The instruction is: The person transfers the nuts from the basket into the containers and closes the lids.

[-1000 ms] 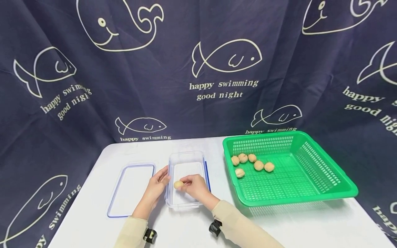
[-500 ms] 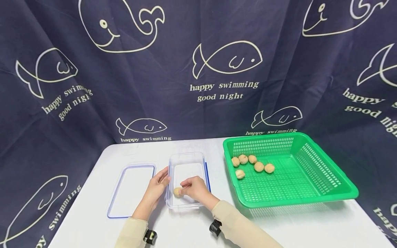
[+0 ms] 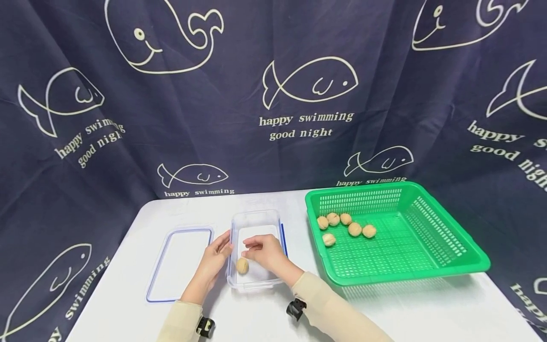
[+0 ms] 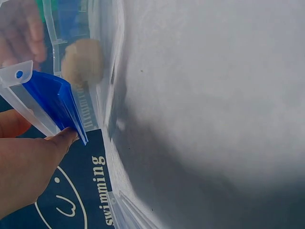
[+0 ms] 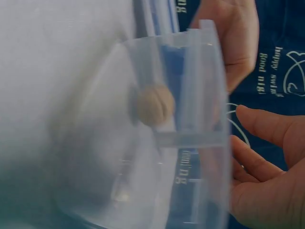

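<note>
A clear plastic food container [image 3: 256,286] with blue side latches stands lidless on the table. My left hand [image 3: 213,259] grips its left side; in the left wrist view the thumb and a finger are at the rim beside a blue latch flap [image 4: 55,98]. One walnut [image 3: 242,266] lies on the container's floor near the front left corner, and it shows through the wall in both wrist views. Over the container is my right hand [image 3: 265,251], its thumb and fingers parted with nothing between them, just behind the walnut.
A clear lid with a blue seal [image 3: 160,266] lies flat left of the container. To the right stands a green plastic basket [image 3: 410,275] with several walnuts [image 3: 354,229] along its left side. A dark blue printed curtain [image 3: 239,142] hangs behind the table.
The right hand lowered the walnut toward the container's front left corner, let go of it and drew slightly back from it. The left hand stayed on the container's side.
</note>
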{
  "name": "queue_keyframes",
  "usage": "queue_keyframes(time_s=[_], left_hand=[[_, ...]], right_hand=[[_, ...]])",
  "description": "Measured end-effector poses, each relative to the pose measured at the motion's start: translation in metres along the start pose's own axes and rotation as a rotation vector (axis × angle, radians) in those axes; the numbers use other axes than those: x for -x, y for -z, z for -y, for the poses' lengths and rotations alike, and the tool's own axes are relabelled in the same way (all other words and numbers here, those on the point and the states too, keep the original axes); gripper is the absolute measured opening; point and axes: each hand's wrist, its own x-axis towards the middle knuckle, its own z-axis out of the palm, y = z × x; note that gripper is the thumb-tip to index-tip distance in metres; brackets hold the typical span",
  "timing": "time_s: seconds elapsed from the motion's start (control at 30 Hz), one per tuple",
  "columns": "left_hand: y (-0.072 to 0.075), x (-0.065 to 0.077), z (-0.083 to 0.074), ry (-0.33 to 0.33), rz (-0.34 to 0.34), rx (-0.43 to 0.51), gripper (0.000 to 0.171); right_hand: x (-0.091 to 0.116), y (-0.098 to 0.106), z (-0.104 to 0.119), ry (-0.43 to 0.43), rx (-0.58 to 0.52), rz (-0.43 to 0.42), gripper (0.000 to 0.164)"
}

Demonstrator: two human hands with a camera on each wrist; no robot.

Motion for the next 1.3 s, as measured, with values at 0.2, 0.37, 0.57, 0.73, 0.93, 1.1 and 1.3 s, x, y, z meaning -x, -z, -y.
queue_keyframes(time_s=[0.2, 0.37, 0.57, 0.73, 0.93, 1.1, 1.3], left_hand=[[0.001, 0.000, 0.000, 0.000, -0.006, -0.003, 0.052], [0.002, 0.000, 0.002, 0.005, -0.013, -0.013, 0.052], [0.002, 0.000, 0.001, 0.003, -0.023, -0.029, 0.051], [0.002, 0.001, 0.000, 0.002, -0.015, -0.026, 0.052], [0.002, 0.002, 0.000, -0.005, -0.005, -0.023, 0.053], [0.002, 0.002, 0.000, -0.011, -0.004, -0.021, 0.053], [0.001, 0.001, 0.002, -0.008, -0.005, -0.024, 0.053]], right_hand=[[-0.003, 0.009, 0.015, 0.009, -0.033, -0.002, 0.028], [-0.006, 0.015, 0.026, 0.015, -0.081, -0.005, 0.031], [-0.011, 0.025, 0.038, 0.047, -0.069, -0.023, 0.030], [-0.016, 0.037, 0.049, 0.042, -0.064, -0.052, 0.030], [-0.024, 0.057, 0.061, 0.046, -0.063, -0.105, 0.029], [-0.028, 0.078, 0.068, 0.023, -0.071, -0.129, 0.030], [-0.030, 0.103, 0.069, 0.011, -0.076, -0.133, 0.033]])
